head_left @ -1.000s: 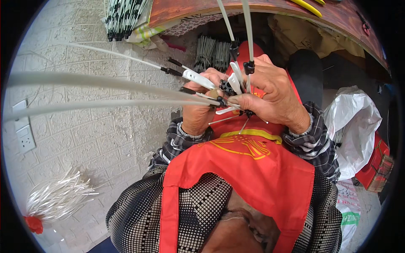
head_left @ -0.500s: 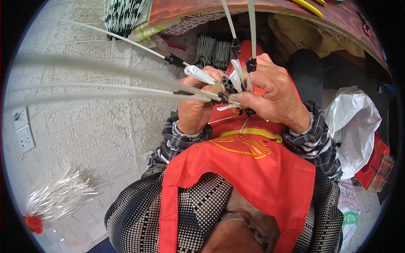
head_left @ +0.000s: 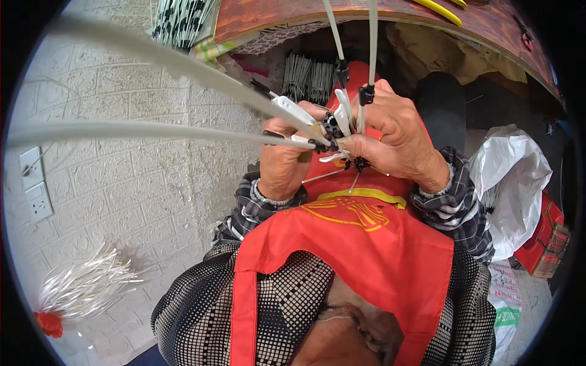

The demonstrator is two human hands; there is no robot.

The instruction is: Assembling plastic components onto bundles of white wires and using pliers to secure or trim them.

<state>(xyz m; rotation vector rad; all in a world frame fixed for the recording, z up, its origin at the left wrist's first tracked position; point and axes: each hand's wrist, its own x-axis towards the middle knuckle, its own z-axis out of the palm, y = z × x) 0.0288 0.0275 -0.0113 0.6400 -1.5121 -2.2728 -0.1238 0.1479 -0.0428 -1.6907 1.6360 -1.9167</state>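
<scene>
Between my two hands is a folding frame that looks like an umbrella frame, with a small black hub (head_left: 331, 126) and white ribs joined by black plastic pieces. My left hand (head_left: 283, 160) is closed around its left side, its fingertips partly behind the ribs. Thumb and bent fingers of my right hand (head_left: 398, 141) pinch the frame close to the hub. Two white ribs (head_left: 371, 49) stand up past my right hand, while a long blurred rib (head_left: 177, 66) sticks out to the upper left. Below the hub hangs a second black cluster (head_left: 360, 163) with thin wires.
A wooden bench (head_left: 390, 9) with yellow-handled pliers (head_left: 441, 11) runs along the far side. Bundles of rods (head_left: 305, 76) stand beneath it. To the right is a white plastic bag (head_left: 511, 177); at lower left, a white strip bundle (head_left: 88, 283) lies by a textured wall.
The long ribs on the left have swung, one now pointing higher toward the upper left. My left hand has shifted slightly; my right hand keeps its pinch almost unmoved.
</scene>
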